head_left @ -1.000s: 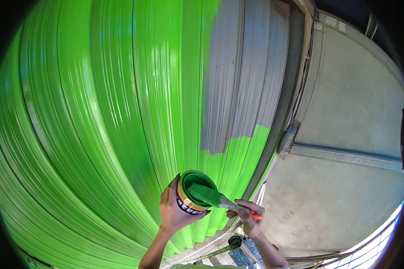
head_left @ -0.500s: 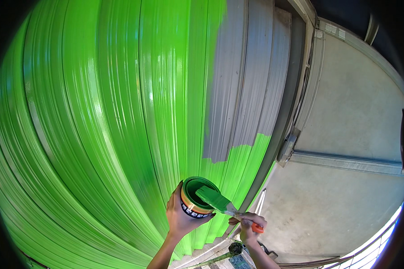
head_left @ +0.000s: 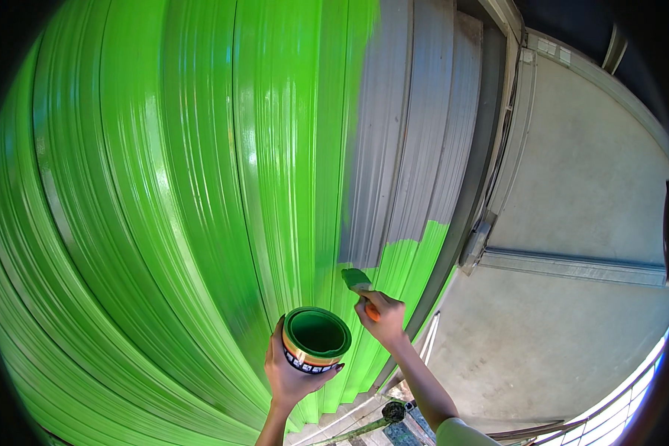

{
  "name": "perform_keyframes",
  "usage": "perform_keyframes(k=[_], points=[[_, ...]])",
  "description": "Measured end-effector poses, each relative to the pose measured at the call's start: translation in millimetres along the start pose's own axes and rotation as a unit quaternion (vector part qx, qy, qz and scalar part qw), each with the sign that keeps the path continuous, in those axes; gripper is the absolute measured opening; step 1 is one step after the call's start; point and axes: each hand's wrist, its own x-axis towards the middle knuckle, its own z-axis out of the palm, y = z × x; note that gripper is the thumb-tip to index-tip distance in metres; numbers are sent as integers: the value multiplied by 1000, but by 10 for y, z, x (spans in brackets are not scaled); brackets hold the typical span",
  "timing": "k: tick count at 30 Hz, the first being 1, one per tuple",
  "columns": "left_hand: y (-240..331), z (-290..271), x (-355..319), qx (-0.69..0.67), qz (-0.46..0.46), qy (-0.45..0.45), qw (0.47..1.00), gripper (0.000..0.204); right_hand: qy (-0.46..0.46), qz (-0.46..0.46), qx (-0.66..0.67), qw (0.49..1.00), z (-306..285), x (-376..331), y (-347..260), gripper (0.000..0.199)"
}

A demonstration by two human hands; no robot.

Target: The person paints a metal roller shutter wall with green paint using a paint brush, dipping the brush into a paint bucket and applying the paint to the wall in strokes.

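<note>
My left hand is wrapped round a paint can, tilted so its green inside shows. Dark green paint coats the can's rim and inner wall. My right hand grips a paintbrush with an orange handle. Its green-loaded bristles are at the lower border of the bare grey part of the ribbed metal wall; I cannot tell whether they press on it. Glossy bright green paint covers the wall to the left and below that grey part.
A dark vertical post edges the metal wall. Right of it stands a pale grey wall crossed by a metal rail. Down below are a dark round-ended pole and a barred railing.
My right hand has taken the brush out of the can and raised it up to the wall at the grey border. The can in my left hand has shifted slightly left and down.
</note>
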Motion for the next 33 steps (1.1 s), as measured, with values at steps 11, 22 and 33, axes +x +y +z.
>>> perform_keyframes(k=[11,22,33], points=[[-65,-9,-4,3,-24,-6,1000,100,99,-145,-76,982,154,1168,-32,23],[-8,-68,-28,-16,-37,-21,999,102,-100,-6,-87,991,409,-563,296,24],[70,-2,71,-67,-43,-67,995,105,182,-248,-84,948,-84,2465,-69,22]])
